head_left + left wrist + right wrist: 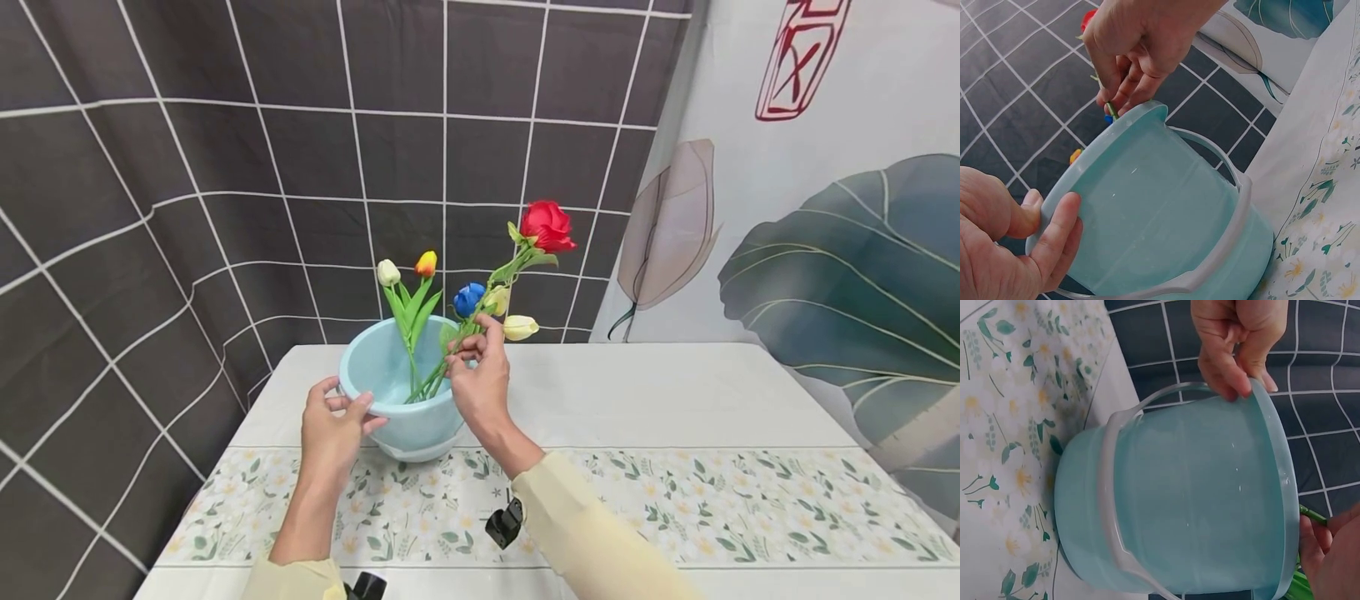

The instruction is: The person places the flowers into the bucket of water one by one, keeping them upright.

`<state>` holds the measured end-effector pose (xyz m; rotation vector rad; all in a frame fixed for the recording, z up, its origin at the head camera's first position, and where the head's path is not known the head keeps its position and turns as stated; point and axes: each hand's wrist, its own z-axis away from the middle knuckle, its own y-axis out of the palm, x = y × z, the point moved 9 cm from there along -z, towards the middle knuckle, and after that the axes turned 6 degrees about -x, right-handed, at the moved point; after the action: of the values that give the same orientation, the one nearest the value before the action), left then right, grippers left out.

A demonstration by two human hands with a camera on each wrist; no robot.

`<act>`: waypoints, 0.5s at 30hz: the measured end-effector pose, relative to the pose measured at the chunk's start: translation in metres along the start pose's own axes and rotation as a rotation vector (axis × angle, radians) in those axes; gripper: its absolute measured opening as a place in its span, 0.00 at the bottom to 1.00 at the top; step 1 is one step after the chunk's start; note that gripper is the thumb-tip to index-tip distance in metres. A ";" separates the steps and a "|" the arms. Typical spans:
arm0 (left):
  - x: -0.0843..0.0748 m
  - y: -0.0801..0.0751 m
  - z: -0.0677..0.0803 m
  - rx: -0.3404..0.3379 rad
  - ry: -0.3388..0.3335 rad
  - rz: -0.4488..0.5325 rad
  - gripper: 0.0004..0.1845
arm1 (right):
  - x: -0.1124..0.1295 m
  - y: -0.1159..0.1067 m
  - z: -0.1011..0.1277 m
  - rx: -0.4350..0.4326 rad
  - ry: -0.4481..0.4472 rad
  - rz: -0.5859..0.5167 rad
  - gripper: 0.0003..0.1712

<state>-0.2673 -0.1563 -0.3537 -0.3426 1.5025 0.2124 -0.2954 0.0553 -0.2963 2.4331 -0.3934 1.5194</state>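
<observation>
A light blue plastic bucket (416, 429) stands upright on the table. My left hand (332, 429) grips its rim at the near left, thumb on one side and fingers on the other. At the right side of the rim, my right hand (483, 383) pinches the green stem of a red rose (547, 226), which leans up and right. Beside that hand are a blue flower (468, 299) and a pale yellow tulip (520, 327); whether it also holds their stems I cannot tell. A white tulip (387, 272) and an orange-yellow tulip (426, 263) lean inside the bucket.
The bucket's grey handle (1216, 253) hangs down along its near side. A white tablecloth (637, 392) with a flowered band covers the table. Dark cloth with white grid lines (397, 158) hangs behind and to the left, and a leaf-print cloth (862, 275) at the right.
</observation>
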 end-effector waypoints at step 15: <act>0.001 -0.001 0.001 0.003 0.001 -0.005 0.35 | 0.001 0.006 0.003 0.026 -0.016 0.032 0.36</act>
<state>-0.2662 -0.1567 -0.3543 -0.3438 1.5026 0.2058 -0.2946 0.0481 -0.2959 2.4717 -0.4205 1.5276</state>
